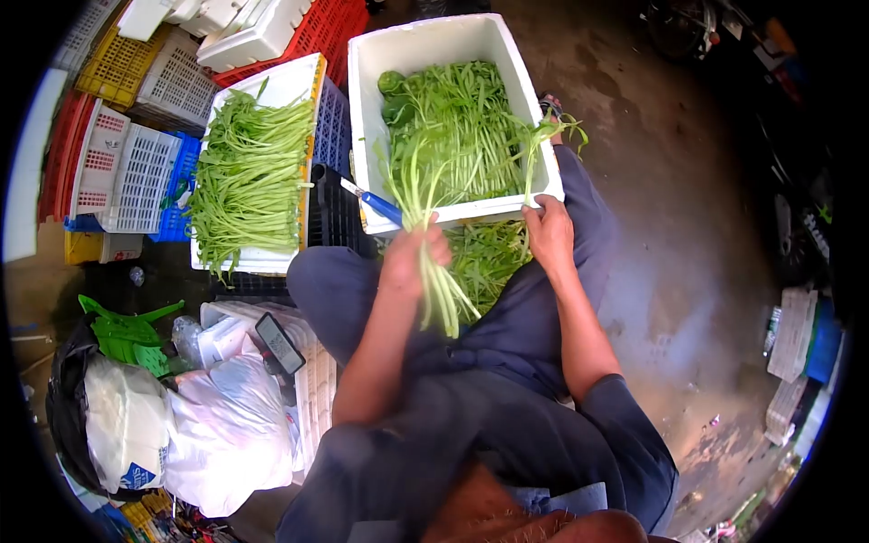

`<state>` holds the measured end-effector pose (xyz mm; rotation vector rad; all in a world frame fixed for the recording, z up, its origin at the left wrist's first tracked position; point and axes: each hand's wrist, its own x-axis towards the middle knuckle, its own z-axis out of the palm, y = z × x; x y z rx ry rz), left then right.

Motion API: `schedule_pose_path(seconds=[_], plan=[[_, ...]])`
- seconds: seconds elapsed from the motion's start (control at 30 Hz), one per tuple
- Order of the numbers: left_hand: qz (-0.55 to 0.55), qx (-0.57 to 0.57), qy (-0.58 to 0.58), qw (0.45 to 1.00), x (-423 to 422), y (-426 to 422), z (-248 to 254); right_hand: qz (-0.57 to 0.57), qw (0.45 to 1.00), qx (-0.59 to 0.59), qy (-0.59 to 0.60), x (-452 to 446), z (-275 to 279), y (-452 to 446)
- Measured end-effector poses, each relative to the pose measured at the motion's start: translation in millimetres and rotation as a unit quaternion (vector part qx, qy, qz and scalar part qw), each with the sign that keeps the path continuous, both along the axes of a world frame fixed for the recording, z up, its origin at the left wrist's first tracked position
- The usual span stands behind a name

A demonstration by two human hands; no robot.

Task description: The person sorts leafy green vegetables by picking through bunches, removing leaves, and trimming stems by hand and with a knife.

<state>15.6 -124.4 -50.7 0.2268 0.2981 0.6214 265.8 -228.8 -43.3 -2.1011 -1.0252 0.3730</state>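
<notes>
My left hand (416,262) is closed round a bunch of water spinach (418,181), leaves up and stem ends hanging below the fist. A knife with a blue handle (380,208) points up and left beside it. Its handle end disappears behind the stems, so I cannot tell whether the hand holds it. At the front right rim of the white foam box (369,118), my right hand (549,233) pinches a few upright water spinach stems (530,167). Inside the box lie more greens (471,127) and a round green vegetable (391,83).
A foam tray (288,77) piled with water spinach (249,172) stands left, near stacked plastic crates (145,172). More greens (489,258) lie below the box between my legs. White bags (231,425) and a phone-like device (280,343) sit lower left. Wet floor (670,235) stretches right.
</notes>
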Motion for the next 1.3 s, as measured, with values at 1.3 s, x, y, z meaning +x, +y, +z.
schedule_pose_path(seconds=[1.3], plan=[[0.048,0.169,0.335,0.926,25,-6,6,0.136,0.915,0.104,0.365,-109,-32,-26]])
